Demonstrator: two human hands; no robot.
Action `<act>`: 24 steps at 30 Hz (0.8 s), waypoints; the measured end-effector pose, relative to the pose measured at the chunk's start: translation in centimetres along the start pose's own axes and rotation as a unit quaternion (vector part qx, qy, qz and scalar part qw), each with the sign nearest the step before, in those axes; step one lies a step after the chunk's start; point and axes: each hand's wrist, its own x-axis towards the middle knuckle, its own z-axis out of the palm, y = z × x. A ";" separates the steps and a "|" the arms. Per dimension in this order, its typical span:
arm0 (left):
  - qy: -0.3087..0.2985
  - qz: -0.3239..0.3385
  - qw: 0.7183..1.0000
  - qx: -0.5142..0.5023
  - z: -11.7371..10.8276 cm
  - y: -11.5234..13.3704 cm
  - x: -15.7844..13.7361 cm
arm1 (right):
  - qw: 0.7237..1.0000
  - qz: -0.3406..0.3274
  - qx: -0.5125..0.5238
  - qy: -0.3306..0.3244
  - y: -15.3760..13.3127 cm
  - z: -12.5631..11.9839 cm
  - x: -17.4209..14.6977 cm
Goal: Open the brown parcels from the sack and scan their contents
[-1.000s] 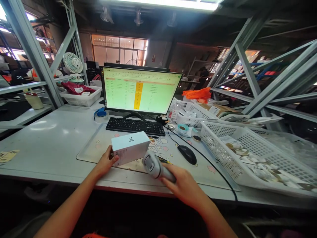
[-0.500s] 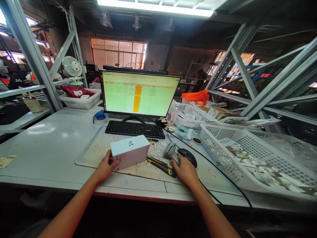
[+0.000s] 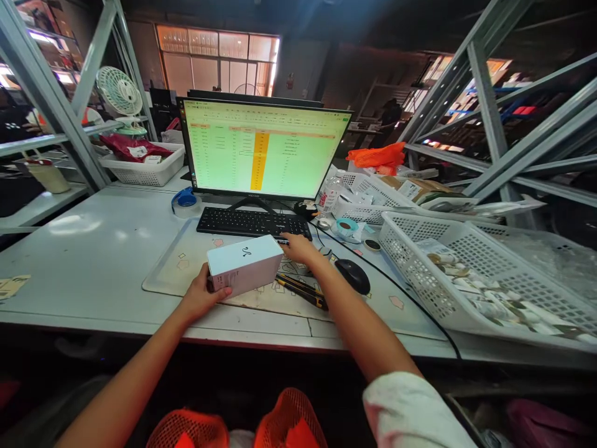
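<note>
My left hand (image 3: 205,295) is closed round the left end of a white cardboard box (image 3: 245,264) with a black squiggle on its top, tilted on the desk mat. My right hand (image 3: 299,247) reaches to the keyboard's front edge, its fingers closed on a dark pen (image 3: 282,241) just past the box's far right corner. Under my right forearm lies a grey barcode scanner (image 3: 325,251), mostly hidden. Yellow and black box cutters (image 3: 301,291) rest between the box and that arm, with a black mouse (image 3: 353,275) to the right.
A monitor (image 3: 263,149) with a spreadsheet stands behind the black keyboard (image 3: 233,221). White baskets (image 3: 415,274) of small packets line the right side; another basket (image 3: 158,168) is back left. Blue tape (image 3: 185,199) sits left of the keyboard. A black cable (image 3: 396,280) crosses the mat (image 3: 161,274).
My right hand has let go of the barcode scanner and moved forward and left to the pen. My left hand still holds the box in place. The view has tipped downward.
</note>
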 end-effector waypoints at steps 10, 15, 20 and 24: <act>-0.017 -0.006 1.000 -0.020 0.0 0.9 -0.2 | 0.995 0.033 0.091 -0.005 -1.4 1.2 4.5; -0.011 0.004 1.000 -0.011 0.1 1.0 -0.3 | 0.971 -0.020 0.236 0.026 -3.2 0.6 1.9; 0.027 0.027 0.998 -0.050 0.6 0.1 -0.1 | 0.743 -0.084 0.663 -0.031 -6.6 2.2 -5.2; -0.019 0.034 0.997 -0.073 0.3 1.0 -0.8 | 0.671 -0.129 0.730 -0.006 -7.1 1.8 -10.2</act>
